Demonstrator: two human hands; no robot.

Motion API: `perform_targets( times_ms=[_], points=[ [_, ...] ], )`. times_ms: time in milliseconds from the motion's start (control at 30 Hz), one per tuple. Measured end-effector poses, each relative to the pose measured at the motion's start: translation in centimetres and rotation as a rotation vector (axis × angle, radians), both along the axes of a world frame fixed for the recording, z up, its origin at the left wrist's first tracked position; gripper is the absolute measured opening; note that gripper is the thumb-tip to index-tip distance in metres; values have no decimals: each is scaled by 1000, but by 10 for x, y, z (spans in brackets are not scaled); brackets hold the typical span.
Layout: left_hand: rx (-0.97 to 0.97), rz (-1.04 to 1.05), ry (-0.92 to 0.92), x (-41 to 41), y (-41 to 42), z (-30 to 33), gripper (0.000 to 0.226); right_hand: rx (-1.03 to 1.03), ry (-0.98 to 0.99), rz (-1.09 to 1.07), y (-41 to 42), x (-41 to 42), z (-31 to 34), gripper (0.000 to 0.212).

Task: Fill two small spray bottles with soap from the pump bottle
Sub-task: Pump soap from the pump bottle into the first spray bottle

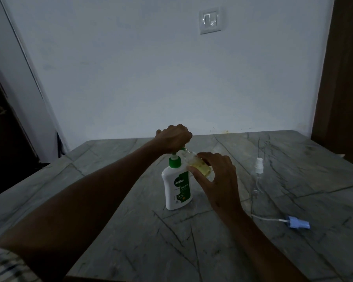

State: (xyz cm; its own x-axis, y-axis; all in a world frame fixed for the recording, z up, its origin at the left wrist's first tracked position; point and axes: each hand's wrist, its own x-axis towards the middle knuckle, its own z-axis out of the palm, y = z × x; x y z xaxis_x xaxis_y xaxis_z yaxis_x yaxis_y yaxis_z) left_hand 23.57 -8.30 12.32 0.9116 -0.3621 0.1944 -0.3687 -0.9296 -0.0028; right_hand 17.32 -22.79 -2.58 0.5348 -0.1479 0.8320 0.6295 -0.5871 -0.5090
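A white pump bottle (176, 187) with a green label and green collar stands on the grey marble table (130, 220). My left hand (174, 139) sits curled over its green pump head, which is mostly hidden beneath it. My right hand (214, 176) grips a small clear spray bottle (198, 163) holding yellowish liquid, tilted with its open mouth at the pump spout. A second small clear spray bottle (258, 176) with a white sprayer top stands upright to the right.
A blue spray cap with its white dip tube (298, 223) lies on the table at the right. A wall with a light switch (210, 20) is behind the table. Dark door frames flank both sides.
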Motion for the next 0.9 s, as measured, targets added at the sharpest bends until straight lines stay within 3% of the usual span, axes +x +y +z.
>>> perform_targets(
  times_ms=[333, 900],
  points=[
    [147, -61, -60, -3, 0, -12, 25, -15, 23, 31, -1, 0, 0, 45],
    [112, -51, -65, -2, 0, -13, 24, -17, 22, 29, 0, 1, -2, 46]
  ],
)
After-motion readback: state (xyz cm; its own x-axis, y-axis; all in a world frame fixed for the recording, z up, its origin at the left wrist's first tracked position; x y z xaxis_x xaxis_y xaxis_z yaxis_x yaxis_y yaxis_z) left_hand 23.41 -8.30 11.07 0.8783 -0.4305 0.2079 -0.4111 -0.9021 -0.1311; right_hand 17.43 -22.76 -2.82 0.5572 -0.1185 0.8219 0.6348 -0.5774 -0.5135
